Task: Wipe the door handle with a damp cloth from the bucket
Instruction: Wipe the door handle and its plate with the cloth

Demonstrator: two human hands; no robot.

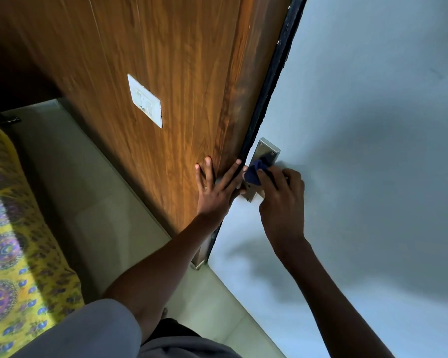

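A metal door handle plate (265, 149) is fixed to the pale grey door (360, 125), close to its black edge. My right hand (282, 200) presses a dark blue cloth (256, 170) against the plate's middle, so the lever is hidden under cloth and fingers. My left hand (215, 188) lies flat with fingers spread on the brown wooden panel (166, 60), its fingertips reaching the door's black edge beside the handle. The bucket is out of sight.
A white switch plate (145, 100) sits on the wooden panel above my left hand. A bed with a yellow patterned sheet (16, 241) stands at the left. Pale floor tiles (88, 189) run between bed and panel.
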